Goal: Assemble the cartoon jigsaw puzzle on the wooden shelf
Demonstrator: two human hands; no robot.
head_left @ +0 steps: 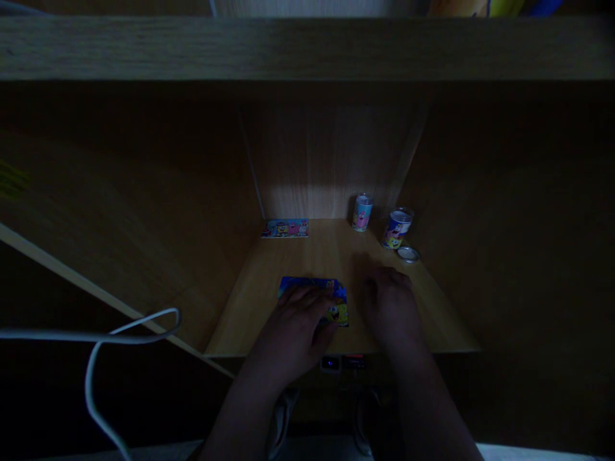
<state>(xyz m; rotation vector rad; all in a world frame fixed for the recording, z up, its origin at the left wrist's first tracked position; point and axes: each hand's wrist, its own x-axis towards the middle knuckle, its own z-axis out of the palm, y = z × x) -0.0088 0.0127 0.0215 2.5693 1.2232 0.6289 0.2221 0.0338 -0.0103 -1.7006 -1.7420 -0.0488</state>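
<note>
Blue picture card lying crosswise near the front edge of the desk, and the left hand is nearer, spread flat over it, grip released! Right hand sits just beside, looks empty, loosely curled, though it's dim.

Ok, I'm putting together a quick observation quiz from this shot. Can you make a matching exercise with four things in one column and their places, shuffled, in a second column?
Things:
1. left hand
2. right hand
3. pale blue can with a pink cartoon starfish
4. round silver lid

Places:
A. lying flat beside the blue and white can
B. standing near the back wall of the wooden desktop
C. resting on the blue cartoon card
D. on the wood beside that card, not on it

Pairs: 1-C, 2-D, 3-B, 4-A
</note>
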